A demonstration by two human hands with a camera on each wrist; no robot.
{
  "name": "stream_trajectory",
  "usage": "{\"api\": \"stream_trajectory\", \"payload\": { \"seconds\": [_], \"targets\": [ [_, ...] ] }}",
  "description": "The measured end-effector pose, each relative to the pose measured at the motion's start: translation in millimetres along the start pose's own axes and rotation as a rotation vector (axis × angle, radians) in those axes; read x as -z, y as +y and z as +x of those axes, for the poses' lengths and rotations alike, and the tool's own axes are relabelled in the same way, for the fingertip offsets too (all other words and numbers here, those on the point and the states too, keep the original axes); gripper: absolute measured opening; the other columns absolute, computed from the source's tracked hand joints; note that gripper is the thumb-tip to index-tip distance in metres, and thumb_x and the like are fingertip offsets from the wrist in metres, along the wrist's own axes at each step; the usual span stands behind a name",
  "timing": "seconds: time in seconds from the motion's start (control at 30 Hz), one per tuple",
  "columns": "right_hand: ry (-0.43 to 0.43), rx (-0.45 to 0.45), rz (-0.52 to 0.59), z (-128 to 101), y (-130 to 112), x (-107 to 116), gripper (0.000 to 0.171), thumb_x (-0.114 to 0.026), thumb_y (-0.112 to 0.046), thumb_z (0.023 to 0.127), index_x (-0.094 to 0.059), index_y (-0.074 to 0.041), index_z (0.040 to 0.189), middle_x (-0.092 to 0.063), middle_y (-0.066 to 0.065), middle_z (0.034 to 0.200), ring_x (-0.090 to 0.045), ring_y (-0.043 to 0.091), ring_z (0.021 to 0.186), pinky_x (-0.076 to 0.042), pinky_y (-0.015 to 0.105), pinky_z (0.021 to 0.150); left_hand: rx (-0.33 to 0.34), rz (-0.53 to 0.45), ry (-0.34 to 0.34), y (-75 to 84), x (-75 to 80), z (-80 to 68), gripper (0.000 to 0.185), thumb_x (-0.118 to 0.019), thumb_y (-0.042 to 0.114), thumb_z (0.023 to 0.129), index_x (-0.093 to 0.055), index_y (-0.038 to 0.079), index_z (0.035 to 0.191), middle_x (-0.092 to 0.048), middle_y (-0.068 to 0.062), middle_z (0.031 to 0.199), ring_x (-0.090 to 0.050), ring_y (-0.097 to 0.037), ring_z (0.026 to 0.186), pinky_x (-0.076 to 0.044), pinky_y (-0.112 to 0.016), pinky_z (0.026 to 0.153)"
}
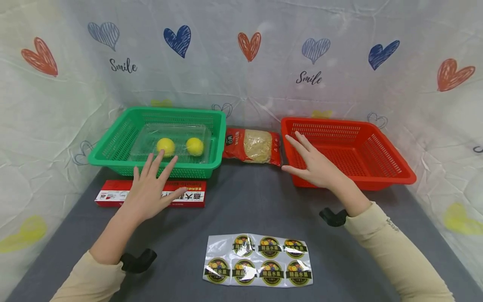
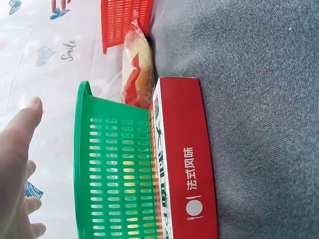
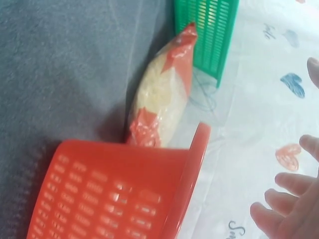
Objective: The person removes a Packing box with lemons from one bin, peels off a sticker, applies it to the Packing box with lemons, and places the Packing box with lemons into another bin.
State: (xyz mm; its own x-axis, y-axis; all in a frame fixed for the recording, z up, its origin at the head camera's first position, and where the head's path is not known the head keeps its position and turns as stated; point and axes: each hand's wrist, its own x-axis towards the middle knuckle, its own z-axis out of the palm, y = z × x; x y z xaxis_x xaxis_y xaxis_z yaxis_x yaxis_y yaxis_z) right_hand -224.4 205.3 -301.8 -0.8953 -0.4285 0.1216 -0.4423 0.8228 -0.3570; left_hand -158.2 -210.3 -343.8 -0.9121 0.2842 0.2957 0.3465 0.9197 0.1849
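At left stands a green perforated plastic basket (image 1: pixel 196 172), holding a clear plastic container (image 1: pixel 179 132) with two round yellow fruits (image 1: pixel 195 147); whether the container is lidded cannot be told. Just in front lies a long red-and-white cardboard box (image 1: pixel 192 196). The left hand (image 1: pixel 149 191) hangs above both box and basket, fingers spread, grip empty. Further right lie a red, part-transparent plastic bag (image 1: pixel 256 145) and, in the foreground, a glossy white sheet of seven round stickers (image 1: pixel 258 256). The right hand (image 1: pixel 314 163), grip empty and fingers apart, hangs above the left side of a red perforated plastic basket (image 1: pixel 377 183).
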Motion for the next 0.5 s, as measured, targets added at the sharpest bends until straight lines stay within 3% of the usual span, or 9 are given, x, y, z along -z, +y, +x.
{"api": "stream_trajectory", "payload": {
  "seconds": [0.5],
  "targets": [
    [-0.012, 0.074, 0.061, 20.5, -20.0, -12.8, 0.081, -0.058, -0.053, 0.083, -0.018, -0.024, 0.147, -0.009, 0.004, 0.152, -0.025, 0.03, 0.133, -0.029, 0.052, 0.101, 0.042, -0.092, 0.024, -8.6, -10.4, -7.2, 0.08, -0.055, 0.052, 0.085, -0.018, 0.017, 0.147, -0.009, -0.018, 0.15, -0.008, -0.044, 0.133, -0.012, -0.072, 0.094]
  ]
}}
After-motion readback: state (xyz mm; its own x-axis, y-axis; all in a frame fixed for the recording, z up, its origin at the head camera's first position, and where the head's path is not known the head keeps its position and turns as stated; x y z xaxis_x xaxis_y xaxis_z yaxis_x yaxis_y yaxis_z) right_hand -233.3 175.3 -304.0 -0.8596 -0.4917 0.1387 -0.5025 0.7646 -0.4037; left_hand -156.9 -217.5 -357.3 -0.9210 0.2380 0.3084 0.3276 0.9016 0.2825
